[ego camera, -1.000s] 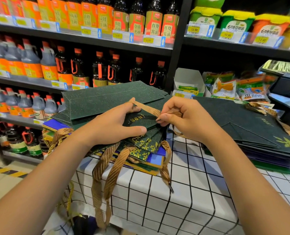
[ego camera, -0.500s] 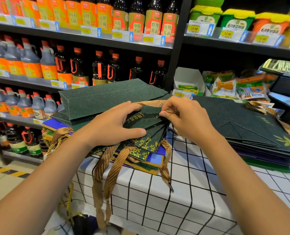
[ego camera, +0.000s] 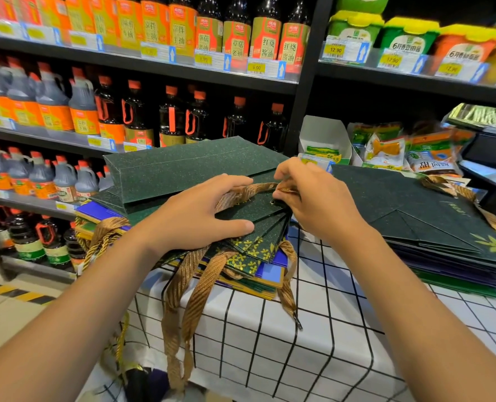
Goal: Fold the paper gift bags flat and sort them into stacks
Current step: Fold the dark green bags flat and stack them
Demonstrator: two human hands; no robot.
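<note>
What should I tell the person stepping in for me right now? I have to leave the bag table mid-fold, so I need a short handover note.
Left hand: fingers lie flat, pressing the top dark green bag onto the left stack.
Right hand: pinches that bag's gold ribbon handle near its eyelet.
Both stacks sit on the checked tablecloth; the right stack is folded flat and neat.
Done: many bags folded and stacked.
Left: tuck the ribbon, flatten the top bag, and probably square up the fanned-out left stack, whose ribbons hang over the table edge.
</note>
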